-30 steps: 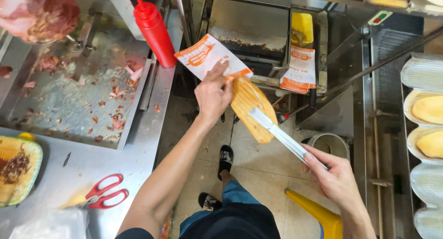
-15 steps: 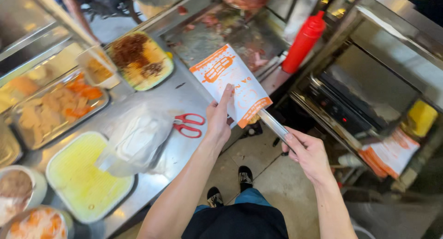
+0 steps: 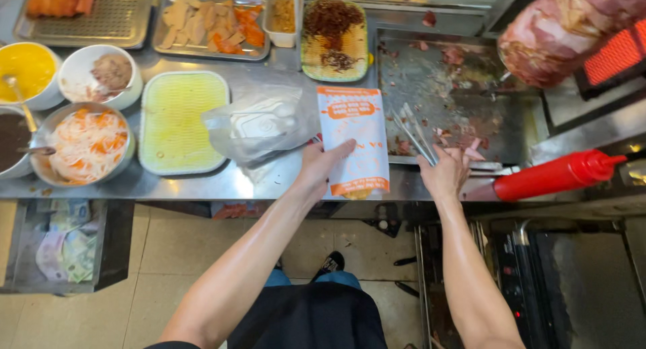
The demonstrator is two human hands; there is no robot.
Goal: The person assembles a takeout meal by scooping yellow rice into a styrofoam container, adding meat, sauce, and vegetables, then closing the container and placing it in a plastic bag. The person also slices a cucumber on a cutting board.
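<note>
A long steel counter (image 3: 222, 182) runs across the view, and nearly all of it is taken up. At its right end lies a flat metal griddle tray (image 3: 471, 93) strewn with scraps of cooked meat, and above that hangs a big cone of stacked meat (image 3: 565, 32) beside a glowing red heater (image 3: 616, 53). Along the back stand a tray of orange sausage pieces (image 3: 74, 6), a tray of sliced cold cuts (image 3: 208, 22) and a dish of dark shredded meat (image 3: 334, 36). Nearer the front sit a pale yellow rectangular tray (image 3: 183, 120), a bowl of shredded carrot and radish (image 3: 86, 144), a white bowl of paste (image 3: 101, 76) and a yellow sauce bowl (image 3: 27, 70). A crumpled clear plastic bag (image 3: 259, 123) lies between the yellow tray and the white-and-orange paper sleeve (image 3: 354, 140), just touching the sleeve's left edge. The sleeve lies on the counter's front edge with a bit of bread showing at its lower end. The left hand (image 3: 319, 166) rests on it, fingers spread flat over the paper, pinning it down. The right hand (image 3: 447, 170) is closed round the handle end of metal tongs (image 3: 414, 133), whose tips point up over the griddle tray just right of the sleeve. A red squeeze bottle (image 3: 555, 176) lies on its side to the right. Below the counter, an open drawer (image 3: 64, 245) holds banknotes.
</note>
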